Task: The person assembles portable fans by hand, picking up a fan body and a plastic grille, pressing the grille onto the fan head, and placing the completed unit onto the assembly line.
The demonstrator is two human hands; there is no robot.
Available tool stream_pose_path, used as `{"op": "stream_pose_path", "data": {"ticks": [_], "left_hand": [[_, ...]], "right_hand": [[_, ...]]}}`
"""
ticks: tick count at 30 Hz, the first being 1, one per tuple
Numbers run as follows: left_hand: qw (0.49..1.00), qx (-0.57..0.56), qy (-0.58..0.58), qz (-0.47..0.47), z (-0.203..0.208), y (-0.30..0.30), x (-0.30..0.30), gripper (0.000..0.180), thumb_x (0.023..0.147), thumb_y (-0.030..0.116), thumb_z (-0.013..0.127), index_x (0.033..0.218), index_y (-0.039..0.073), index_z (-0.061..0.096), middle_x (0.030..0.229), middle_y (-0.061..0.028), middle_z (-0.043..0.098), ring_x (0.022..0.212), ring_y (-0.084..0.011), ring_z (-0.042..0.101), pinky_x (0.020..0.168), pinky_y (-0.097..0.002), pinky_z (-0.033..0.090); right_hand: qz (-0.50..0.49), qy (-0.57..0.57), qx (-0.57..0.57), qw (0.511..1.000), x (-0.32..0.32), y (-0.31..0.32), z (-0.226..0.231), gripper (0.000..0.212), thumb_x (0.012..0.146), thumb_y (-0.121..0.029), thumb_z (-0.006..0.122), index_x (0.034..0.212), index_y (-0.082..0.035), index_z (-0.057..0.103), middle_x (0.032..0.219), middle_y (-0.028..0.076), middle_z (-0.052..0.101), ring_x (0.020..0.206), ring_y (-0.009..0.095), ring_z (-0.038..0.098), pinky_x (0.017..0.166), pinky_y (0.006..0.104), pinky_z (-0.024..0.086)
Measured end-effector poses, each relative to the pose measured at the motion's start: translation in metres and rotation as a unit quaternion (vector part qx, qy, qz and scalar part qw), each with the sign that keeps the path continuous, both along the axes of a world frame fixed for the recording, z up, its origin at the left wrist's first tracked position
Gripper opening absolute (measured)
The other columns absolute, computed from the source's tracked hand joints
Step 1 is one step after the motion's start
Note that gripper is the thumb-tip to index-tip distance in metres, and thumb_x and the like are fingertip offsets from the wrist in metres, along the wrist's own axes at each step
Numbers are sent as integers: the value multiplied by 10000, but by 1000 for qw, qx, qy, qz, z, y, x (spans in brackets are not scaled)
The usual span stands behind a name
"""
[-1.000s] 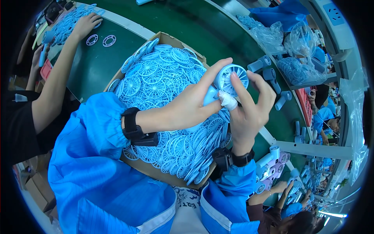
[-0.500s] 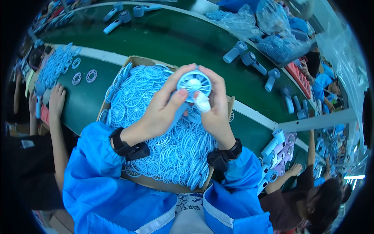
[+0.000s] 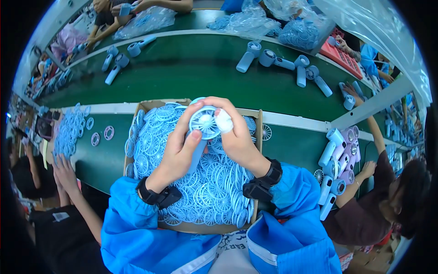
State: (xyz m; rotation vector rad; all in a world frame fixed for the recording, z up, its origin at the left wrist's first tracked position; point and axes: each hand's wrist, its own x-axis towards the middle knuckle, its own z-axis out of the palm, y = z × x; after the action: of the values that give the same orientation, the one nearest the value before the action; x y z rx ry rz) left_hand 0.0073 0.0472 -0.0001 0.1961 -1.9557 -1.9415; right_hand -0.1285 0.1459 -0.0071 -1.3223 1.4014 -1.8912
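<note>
Since the earlier head view, we are shifting the pale blue handheld fan [image 3: 205, 122] leftward over the cardboard box [image 3: 193, 228] of spoked covers [image 3: 207, 194]. We are grasping it between both hands: our left hand [image 3: 178, 147] is lying nearer the handle [image 3: 196, 156], thumb resting on the rim, our right hand [image 3: 240, 140] is cupping the round head, and the handle is slanting down-left toward us
</note>
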Motion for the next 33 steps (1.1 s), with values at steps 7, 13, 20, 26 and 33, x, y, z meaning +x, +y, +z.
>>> {"op": "stream_pose_path", "data": {"ticks": [7, 13, 20, 26, 33], "left_hand": [[963, 265, -9, 56, 8, -18, -20, 536, 988, 200, 422, 1475, 97, 222, 1206, -140, 550, 969, -229, 605, 814, -374, 519], [992, -35, 51, 106, 9, -23, -14, 516, 959, 236, 462, 1416, 38, 328, 1315, -162, 484, 1134, -276, 542, 898, -418, 488], [998, -6, -5, 69, 1, -23, -10, 334, 949, 181, 480, 1230, 10, 540, 1209, -130, 564, 1065, -215, 580, 842, -351, 506], [999, 11, -37, 30, -7, -29, -15, 267, 950, 153, 491, 1153, 7, 582, 1123, -103, 610, 982, -183, 606, 801, -313, 502], [996, 36, -4, 83, -2, -24, -17, 271, 944, 166, 522, 1158, 9, 580, 1058, -85, 629, 953, -141, 591, 783, -286, 483]], "right_hand": [[-56, 29, 101, 993, -52, -7, -7, 280, 971, -178, 478, 1212, -52, 546, 1065, 69, 609, 982, 158, 586, 850, 284, 462], [-318, 118, 208, 917, -198, 12, -51, 249, 899, -196, 561, 1103, -77, 641, 1009, 101, 659, 934, 224, 626, 818, 330, 479], [-595, 340, 387, 616, -298, 27, -138, 428, 843, -261, 577, 1261, -172, 550, 1027, 259, 615, 906, 416, 597, 849, 456, 467], [-509, 123, 359, 773, -328, 32, -127, 446, 862, -187, 519, 1307, -160, 503, 1059, 180, 591, 813, 284, 614, 703, 356, 484], [-214, -48, 160, 963, -167, 22, -2, 395, 928, -74, 426, 1316, -87, 502, 1126, 86, 545, 849, 154, 564, 665, 242, 436]]}}
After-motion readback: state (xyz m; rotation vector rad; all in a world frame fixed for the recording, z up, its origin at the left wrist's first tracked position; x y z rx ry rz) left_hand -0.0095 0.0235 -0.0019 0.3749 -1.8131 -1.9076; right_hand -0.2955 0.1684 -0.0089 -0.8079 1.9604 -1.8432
